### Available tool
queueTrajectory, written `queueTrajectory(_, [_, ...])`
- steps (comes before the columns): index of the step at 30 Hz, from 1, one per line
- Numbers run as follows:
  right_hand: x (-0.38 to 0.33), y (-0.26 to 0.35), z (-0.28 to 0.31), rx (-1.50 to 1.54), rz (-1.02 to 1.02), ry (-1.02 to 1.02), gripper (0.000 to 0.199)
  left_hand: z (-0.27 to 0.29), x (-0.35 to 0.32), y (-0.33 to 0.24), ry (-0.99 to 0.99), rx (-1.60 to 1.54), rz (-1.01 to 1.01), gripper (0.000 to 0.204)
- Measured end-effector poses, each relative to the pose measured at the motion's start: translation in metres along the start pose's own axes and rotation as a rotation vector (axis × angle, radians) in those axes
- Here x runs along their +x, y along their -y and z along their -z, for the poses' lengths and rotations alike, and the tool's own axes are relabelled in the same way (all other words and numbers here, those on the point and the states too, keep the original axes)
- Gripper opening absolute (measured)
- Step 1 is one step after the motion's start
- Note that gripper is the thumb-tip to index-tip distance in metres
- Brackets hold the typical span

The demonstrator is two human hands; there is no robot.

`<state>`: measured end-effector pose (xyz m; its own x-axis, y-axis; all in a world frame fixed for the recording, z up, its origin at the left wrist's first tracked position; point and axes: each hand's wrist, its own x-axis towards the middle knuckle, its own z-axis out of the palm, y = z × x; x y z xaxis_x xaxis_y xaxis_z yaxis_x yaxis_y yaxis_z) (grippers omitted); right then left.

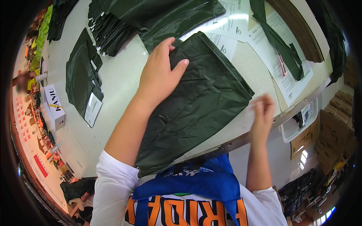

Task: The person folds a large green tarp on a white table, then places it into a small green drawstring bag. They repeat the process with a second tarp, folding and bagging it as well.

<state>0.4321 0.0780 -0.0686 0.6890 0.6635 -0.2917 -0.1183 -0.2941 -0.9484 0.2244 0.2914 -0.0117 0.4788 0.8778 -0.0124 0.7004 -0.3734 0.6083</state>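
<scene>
A folded dark green garment of thin, shiny fabric lies creased across the table in front of me, its lower end reaching the near edge by my apron. My left hand rests on its upper left part, thumb spread away from the fingers. Beside the garment's right corner is my right hand, blurred, its fingers bent. Whether it touches the fabric or pinches anything I cannot make out.
A pile of dark green folded pieces lies at the back, more labelled pieces at left. Printed sheets, a green strap and a pink cutter lie at right. A white box stands far left; cardboard boxes are beyond the table.
</scene>
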Motion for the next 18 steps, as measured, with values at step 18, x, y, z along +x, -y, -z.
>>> queueTrajectory(18, [0.036, 0.029, -0.009, 0.012, 0.212, -0.365, 0.043, 0.011, 0.042, 0.015, 0.434, -0.251, 0.368, 0.032])
